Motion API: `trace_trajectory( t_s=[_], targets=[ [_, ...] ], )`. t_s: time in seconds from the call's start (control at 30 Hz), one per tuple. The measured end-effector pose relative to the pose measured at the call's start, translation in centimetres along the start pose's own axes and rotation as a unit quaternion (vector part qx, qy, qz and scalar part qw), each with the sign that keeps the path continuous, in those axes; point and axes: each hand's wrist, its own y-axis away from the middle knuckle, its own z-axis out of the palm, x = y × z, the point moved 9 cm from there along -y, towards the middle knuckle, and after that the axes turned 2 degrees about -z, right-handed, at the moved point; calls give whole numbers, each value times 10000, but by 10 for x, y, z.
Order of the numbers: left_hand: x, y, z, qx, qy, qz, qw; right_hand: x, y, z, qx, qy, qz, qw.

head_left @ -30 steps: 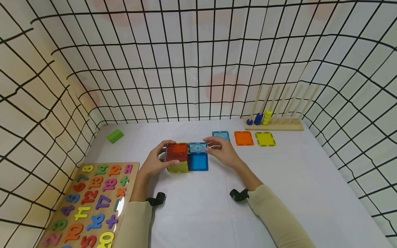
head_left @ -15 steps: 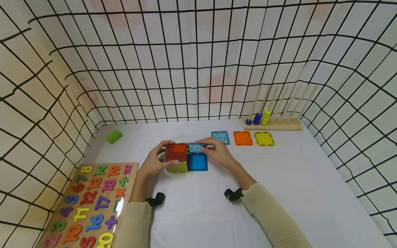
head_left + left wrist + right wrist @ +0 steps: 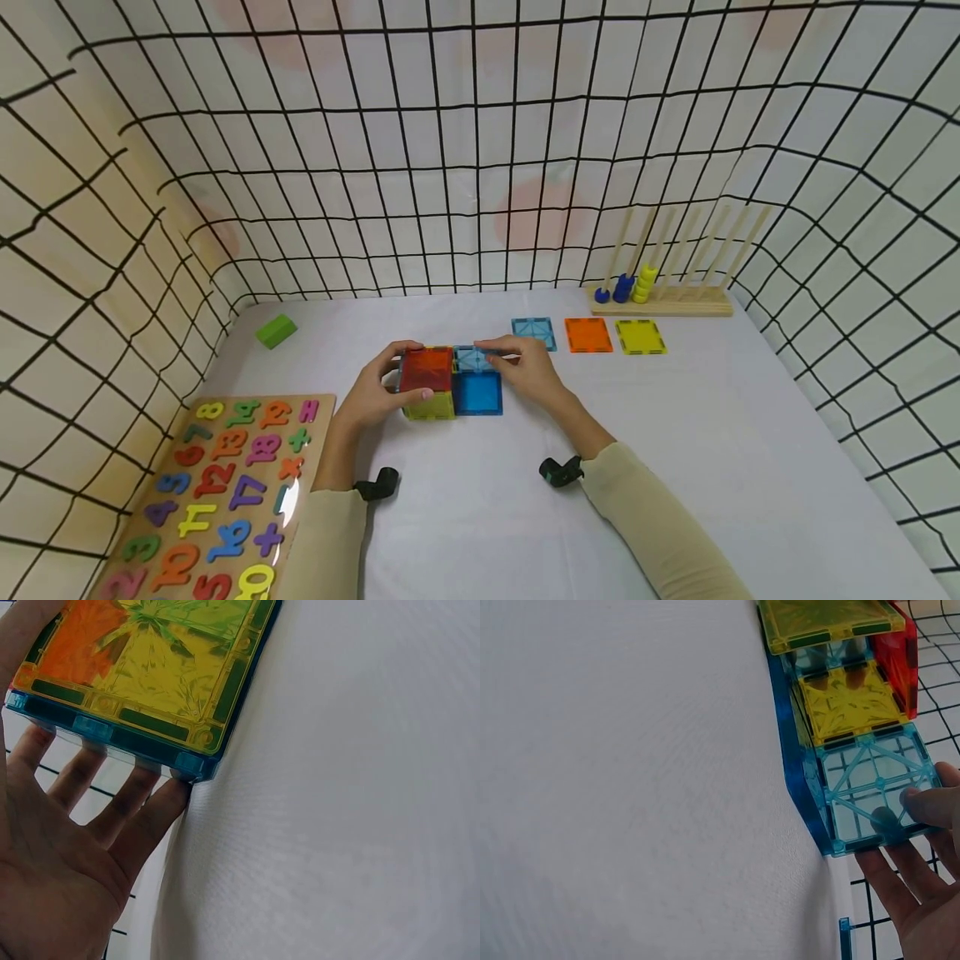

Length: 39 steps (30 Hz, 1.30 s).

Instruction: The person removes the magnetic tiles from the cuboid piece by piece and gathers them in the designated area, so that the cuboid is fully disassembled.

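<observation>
A cube of see-through magnetic tiles, with a red tile (image 3: 426,370) on top and a yellow tile (image 3: 430,407) (image 3: 169,671) in front, stands mid-table. My left hand (image 3: 372,392) (image 3: 64,847) grips it from the left, thumb at the front and fingers at the back and side. Flat against the cube's right side lies a dark blue tile (image 3: 478,394). Upright along its back edge stands a light blue tile (image 3: 471,359) (image 3: 866,791), which my right hand (image 3: 528,369) (image 3: 930,900) pinches between thumb and fingers near its right side.
Behind lie a loose light blue tile (image 3: 532,331), an orange tile (image 3: 588,335) and a yellow tile (image 3: 641,337). A wooden peg stand (image 3: 690,307) with beads is at the back right, a green block (image 3: 277,331) back left. A number board (image 3: 325,408) lies left; black wire mesh surrounds the table.
My right hand has moved a little left along the upright light blue tile, its fingers now over its right part. The left hand keeps its hold on the cube.
</observation>
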Motion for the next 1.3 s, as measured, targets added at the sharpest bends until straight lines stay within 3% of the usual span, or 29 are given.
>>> trace_trajectory(
  t_s=[0.23, 0.47, 0.83, 1.3],
  targets=[
    [-2, 1, 2, -18, 31, 11, 10000, 2, 3, -5, 201, 60, 38, 9998],
    [-3, 1, 1, -3, 42, 7, 10000, -1, 9, -24, 474, 53, 97, 9988],
    [-4, 0, 1, -47, 135, -46, 9999, 11, 26, -47, 97, 42, 483, 9988],
    [-3, -1, 0, 8, 20, -43, 10000, 33, 49, -74, -21, 262, 843, 9961]
  ],
)
